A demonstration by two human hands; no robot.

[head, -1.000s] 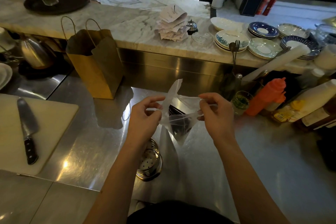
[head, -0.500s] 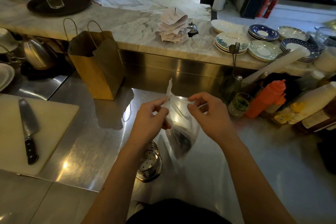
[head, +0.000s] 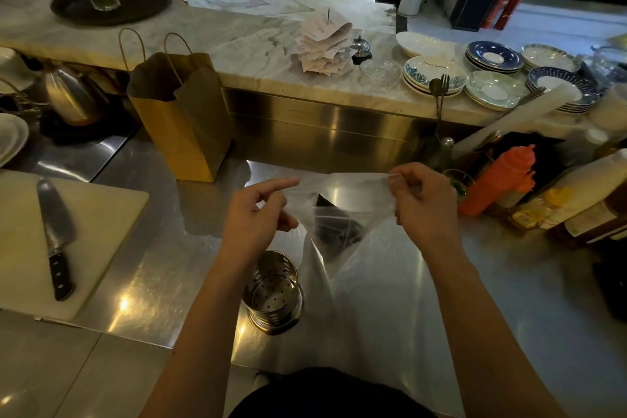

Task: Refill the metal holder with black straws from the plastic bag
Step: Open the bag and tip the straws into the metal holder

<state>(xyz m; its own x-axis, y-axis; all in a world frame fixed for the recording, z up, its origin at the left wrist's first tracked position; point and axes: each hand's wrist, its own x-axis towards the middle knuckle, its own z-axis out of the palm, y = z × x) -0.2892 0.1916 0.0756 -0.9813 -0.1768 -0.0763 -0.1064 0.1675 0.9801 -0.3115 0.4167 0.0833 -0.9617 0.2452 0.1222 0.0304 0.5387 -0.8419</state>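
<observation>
A clear plastic bag (head: 349,193) hangs above the steel counter, its mouth stretched wide between both hands. My left hand (head: 252,219) pinches the bag's left edge with the index finger pointing out. My right hand (head: 422,202) pinches the right edge. Black straws (head: 334,226) show as a dark bundle inside the bag. The perforated metal holder (head: 273,292) stands upright on the counter just below my left wrist, and nothing shows inside it.
A brown paper bag (head: 179,119) stands at the back left. A knife (head: 56,234) lies on a white cutting board (head: 101,214) to the left. An orange squeeze bottle (head: 498,176) and other bottles crowd the right. Stacked plates (head: 434,75) sit on the marble ledge.
My hands have drawn apart, pulling the bag's mouth from bunched together to stretched wide. The bag now hangs higher and flatter between them.
</observation>
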